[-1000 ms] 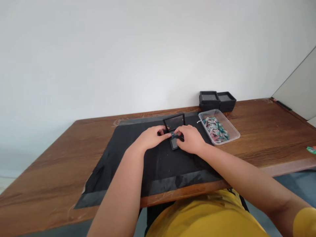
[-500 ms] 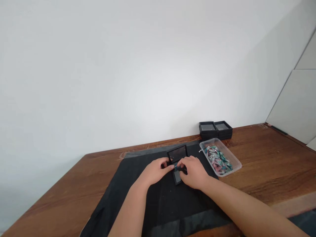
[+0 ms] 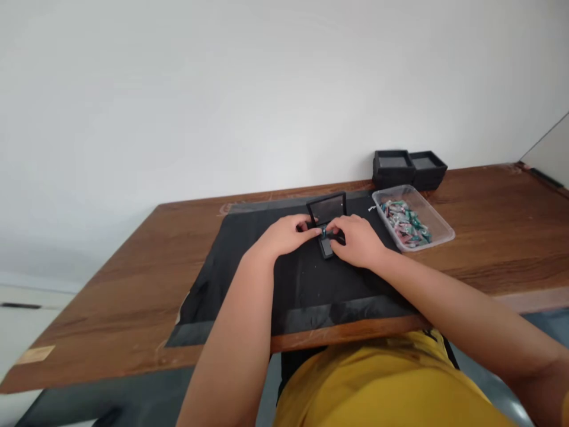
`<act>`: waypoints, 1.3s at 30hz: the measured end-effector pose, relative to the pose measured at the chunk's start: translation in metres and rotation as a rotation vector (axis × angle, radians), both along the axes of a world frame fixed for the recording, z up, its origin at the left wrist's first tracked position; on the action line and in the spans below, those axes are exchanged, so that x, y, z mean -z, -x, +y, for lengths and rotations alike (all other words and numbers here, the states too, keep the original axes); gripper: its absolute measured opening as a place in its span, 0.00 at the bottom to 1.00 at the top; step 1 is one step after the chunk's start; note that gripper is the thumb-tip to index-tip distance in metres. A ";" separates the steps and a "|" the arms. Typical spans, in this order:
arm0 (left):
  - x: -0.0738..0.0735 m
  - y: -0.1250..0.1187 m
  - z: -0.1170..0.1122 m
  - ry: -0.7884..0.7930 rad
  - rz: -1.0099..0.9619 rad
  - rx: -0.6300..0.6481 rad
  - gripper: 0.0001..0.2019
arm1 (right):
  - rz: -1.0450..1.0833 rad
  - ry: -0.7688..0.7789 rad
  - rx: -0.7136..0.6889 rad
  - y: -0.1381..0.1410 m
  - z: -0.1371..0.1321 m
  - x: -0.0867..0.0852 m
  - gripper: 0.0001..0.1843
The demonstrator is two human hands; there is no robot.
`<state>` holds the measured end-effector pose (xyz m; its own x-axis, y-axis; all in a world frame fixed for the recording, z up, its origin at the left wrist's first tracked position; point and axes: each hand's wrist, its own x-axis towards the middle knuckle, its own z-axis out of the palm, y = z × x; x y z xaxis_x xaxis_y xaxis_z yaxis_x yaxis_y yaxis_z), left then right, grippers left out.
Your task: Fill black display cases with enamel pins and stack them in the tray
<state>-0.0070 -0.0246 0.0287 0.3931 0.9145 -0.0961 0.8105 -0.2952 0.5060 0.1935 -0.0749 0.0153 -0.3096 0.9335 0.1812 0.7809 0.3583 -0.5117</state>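
A small black box [image 3: 326,248] with its windowed lid [image 3: 328,209] raised lies on a black cloth [image 3: 288,279]. A shiny blue piece [image 3: 324,232], too small to name, is in the box between my hands. My left hand [image 3: 288,233] grips the box's left side, fingers behind the lid's lower corner and thumb reaching to the blue piece. From the right, my right hand [image 3: 353,240] is curled, its index finger and thumb closed in at the blue piece and the box edge. The fingers partly hide the box's inside.
A clear plastic tub [image 3: 433,222] of small wrapped pieces in teal, pink and silver [image 3: 406,224] stands to the right. Behind it, two stacks of black boxes [image 3: 393,169] sit by the white wall. The brown wooden table [image 3: 128,284] extends to both sides.
The camera has tilted down, so the table appears higher and a yellow shirt shows below. Both hands keep nearly the same hold at the box and blue piece.
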 end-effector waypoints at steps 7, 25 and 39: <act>0.004 0.002 0.004 0.004 0.002 0.024 0.19 | -0.092 -0.027 -0.015 0.001 -0.001 -0.002 0.13; -0.001 0.000 0.001 0.027 0.007 -0.061 0.26 | -0.494 -0.148 0.265 -0.102 0.012 -0.081 0.12; 0.003 -0.007 0.000 -0.141 -0.192 -0.149 0.15 | -0.519 0.048 0.384 -0.108 0.013 -0.057 0.07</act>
